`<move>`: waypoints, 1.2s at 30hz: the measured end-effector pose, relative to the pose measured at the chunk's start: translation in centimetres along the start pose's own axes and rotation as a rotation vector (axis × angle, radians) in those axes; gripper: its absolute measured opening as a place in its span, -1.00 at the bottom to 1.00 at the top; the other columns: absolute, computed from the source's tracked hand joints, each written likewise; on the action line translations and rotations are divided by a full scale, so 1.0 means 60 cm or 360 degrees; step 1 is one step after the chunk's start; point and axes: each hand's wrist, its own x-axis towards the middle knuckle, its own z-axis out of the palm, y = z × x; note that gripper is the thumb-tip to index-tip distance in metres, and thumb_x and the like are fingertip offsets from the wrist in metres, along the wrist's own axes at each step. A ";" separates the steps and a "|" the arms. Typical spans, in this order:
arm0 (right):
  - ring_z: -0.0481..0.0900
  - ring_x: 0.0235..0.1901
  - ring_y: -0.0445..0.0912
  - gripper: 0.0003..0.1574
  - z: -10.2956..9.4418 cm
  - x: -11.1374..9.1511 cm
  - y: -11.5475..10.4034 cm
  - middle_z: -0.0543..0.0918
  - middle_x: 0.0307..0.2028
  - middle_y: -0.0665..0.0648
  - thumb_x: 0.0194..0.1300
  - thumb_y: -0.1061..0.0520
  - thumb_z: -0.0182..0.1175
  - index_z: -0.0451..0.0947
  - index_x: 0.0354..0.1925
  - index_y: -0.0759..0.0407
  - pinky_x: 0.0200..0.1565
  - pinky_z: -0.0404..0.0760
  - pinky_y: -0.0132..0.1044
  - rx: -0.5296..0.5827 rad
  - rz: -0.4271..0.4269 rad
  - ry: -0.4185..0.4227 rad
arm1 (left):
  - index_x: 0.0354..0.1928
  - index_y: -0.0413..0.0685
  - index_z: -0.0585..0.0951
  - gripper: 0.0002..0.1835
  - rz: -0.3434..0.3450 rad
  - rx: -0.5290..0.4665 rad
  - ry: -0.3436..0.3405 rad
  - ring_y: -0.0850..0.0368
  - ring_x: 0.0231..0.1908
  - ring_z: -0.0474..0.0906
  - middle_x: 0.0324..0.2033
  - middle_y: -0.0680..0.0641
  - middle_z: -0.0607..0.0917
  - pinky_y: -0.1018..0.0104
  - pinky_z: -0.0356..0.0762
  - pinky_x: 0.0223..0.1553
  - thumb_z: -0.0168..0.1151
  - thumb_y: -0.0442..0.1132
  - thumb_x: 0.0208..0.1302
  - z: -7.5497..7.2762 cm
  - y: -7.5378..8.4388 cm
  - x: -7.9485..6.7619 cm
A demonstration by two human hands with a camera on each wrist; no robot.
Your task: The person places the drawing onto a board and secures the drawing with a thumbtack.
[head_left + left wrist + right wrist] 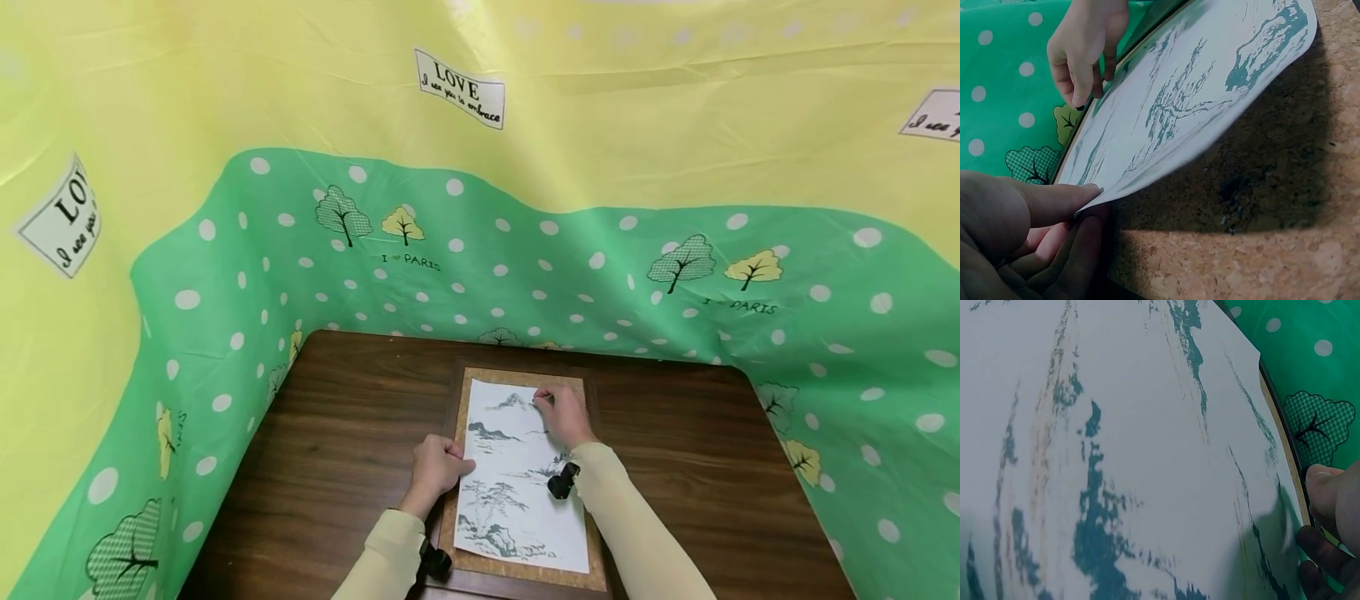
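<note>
A sheet of paper printed with an ink landscape lies over a framed cork board. My left hand pinches the sheet's left edge, thumb on top and fingers underneath. That long edge bows up off the cork and shades it in the left wrist view. Near the sheet's upper right edge, my right hand has its fingertips close together over the paper. A small black thing shows at those fingertips, too small to name.
The board lies on a dark brown wooden table. Green and yellow printed cloth hangs behind the table and along both sides. Black wrist cameras sit on both cuffs, the right one hanging over the sheet.
</note>
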 end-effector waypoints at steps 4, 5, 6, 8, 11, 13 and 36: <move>0.59 0.00 0.09 -0.93 0.007 0.006 -0.003 0.69 -0.09 0.16 0.45 0.16 0.35 0.76 -0.21 0.10 0.11 0.53 0.08 -0.0014 0.0040 -0.0006 | -0.57 -0.04 0.67 -0.74 0.0025 0.0011 0.0014 0.15 -0.58 0.49 -0.67 0.08 0.60 0.23 0.51 -0.45 0.65 -0.26 0.03 0.001 -0.001 -0.002; 0.59 0.00 0.09 -0.93 0.009 0.007 -0.003 0.68 -0.10 0.16 0.46 0.15 0.35 0.76 -0.21 0.09 0.11 0.53 0.08 -0.0022 0.0050 -0.0009 | -0.57 -0.03 0.67 -0.74 0.0023 0.0013 0.0016 0.15 -0.57 0.49 -0.68 0.08 0.60 0.23 0.51 -0.45 0.65 -0.26 0.03 0.001 -0.001 -0.002; 0.59 -0.01 0.08 -0.93 0.010 0.009 -0.004 0.68 -0.10 0.15 0.46 0.15 0.35 0.76 -0.21 0.09 0.10 0.53 0.07 -0.0025 0.0055 -0.0011 | -0.57 -0.04 0.67 -0.74 0.0025 0.0012 0.0020 0.15 -0.57 0.49 -0.68 0.09 0.60 0.23 0.51 -0.45 0.65 -0.26 0.03 0.000 -0.001 -0.002; 0.60 -0.04 0.08 -0.93 0.012 0.012 -0.005 0.69 -0.12 0.14 0.46 0.15 0.34 0.76 -0.20 0.09 0.06 0.55 0.07 -0.0030 0.0062 -0.0018 | -0.57 -0.04 0.67 -0.74 0.0019 0.0010 0.0024 0.14 -0.57 0.49 -0.67 0.08 0.60 0.22 0.51 -0.44 0.65 -0.26 0.03 0.001 -0.001 -0.003; 0.62 -0.06 0.07 -0.92 0.013 0.017 -0.006 0.71 -0.13 0.14 0.46 0.17 0.34 0.77 -0.19 0.11 0.03 0.58 0.06 -0.0040 0.0066 -0.0021 | -0.57 -0.04 0.68 -0.75 0.0015 0.0002 0.0024 0.14 -0.57 0.49 -0.66 0.08 0.61 0.23 0.50 -0.45 0.65 -0.27 0.03 0.002 -0.001 -0.002; 0.62 -0.05 0.07 -0.91 0.013 0.020 -0.007 0.71 -0.12 0.13 0.46 0.18 0.33 0.78 -0.17 0.11 0.04 0.58 0.07 -0.0043 0.0071 -0.0025 | -0.57 -0.05 0.67 -0.75 0.0027 0.0002 0.0028 0.14 -0.57 0.49 -0.66 0.08 0.61 0.23 0.50 -0.46 0.65 -0.27 0.03 0.003 -0.001 -0.001; 0.56 -0.08 0.09 -0.89 0.032 0.041 -0.005 0.60 -0.08 0.14 0.50 0.09 0.31 0.74 -0.14 0.06 -0.08 0.53 0.09 -0.0120 0.0188 -0.0047 | -0.58 -0.06 0.68 -0.74 0.0042 -0.0018 0.0030 0.16 -0.58 0.50 -0.66 0.08 0.63 0.26 0.49 -0.50 0.66 -0.28 0.01 0.002 -0.004 0.001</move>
